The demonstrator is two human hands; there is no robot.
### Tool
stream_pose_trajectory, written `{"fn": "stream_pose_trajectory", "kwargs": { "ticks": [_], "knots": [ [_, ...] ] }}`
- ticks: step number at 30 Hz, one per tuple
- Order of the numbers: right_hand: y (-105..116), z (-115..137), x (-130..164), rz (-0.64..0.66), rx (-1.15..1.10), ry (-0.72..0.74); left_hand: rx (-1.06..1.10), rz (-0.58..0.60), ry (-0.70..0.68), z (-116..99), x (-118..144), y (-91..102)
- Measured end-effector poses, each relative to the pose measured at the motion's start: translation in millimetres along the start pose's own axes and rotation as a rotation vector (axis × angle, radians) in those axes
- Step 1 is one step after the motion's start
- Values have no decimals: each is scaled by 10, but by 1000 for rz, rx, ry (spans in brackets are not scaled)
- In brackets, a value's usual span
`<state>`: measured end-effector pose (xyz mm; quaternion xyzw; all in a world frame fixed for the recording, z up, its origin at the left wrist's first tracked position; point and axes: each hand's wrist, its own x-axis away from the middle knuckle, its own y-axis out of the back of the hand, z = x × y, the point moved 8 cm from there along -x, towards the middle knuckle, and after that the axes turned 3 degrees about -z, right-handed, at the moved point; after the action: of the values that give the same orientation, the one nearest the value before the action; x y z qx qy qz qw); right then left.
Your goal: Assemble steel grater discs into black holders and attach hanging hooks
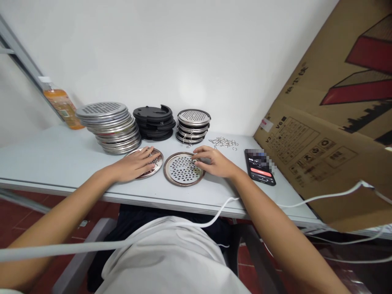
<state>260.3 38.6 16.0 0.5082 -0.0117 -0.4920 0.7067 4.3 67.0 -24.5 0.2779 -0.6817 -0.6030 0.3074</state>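
Note:
My left hand (137, 163) lies flat with its fingers spread over a round perforated metal disc (158, 162), covering much of it. Beside that, a second round grater-like disc (183, 171) with drop-shaped holes and a brownish rim rests on the table. My right hand (212, 161) is at this disc's right edge, fingers slightly bent and apart, the fingertips over the rim. Whether they press on it I cannot tell. Behind my left hand rises a tall stack of metal discs (116, 132).
Black plastic holders (154, 122) and a stack of discs in black frames (193, 122) stand along the wall. Small metal clips (225, 142) lie to their right. A phone (260, 167), a large cardboard box (321, 143), a bottle (63, 104) and a white cable (211, 222) are around.

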Motion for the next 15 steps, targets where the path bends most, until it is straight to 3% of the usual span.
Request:
{"fn": "stream_pose_trajectory", "kwargs": {
  "ticks": [9,15],
  "knots": [
    [-2,-17,3,-1,-4,2,16,-22,41,-24,12,25],
    [-3,-33,3,0,-10,-13,5,-233,60,-39,125,271]
  ]
}}
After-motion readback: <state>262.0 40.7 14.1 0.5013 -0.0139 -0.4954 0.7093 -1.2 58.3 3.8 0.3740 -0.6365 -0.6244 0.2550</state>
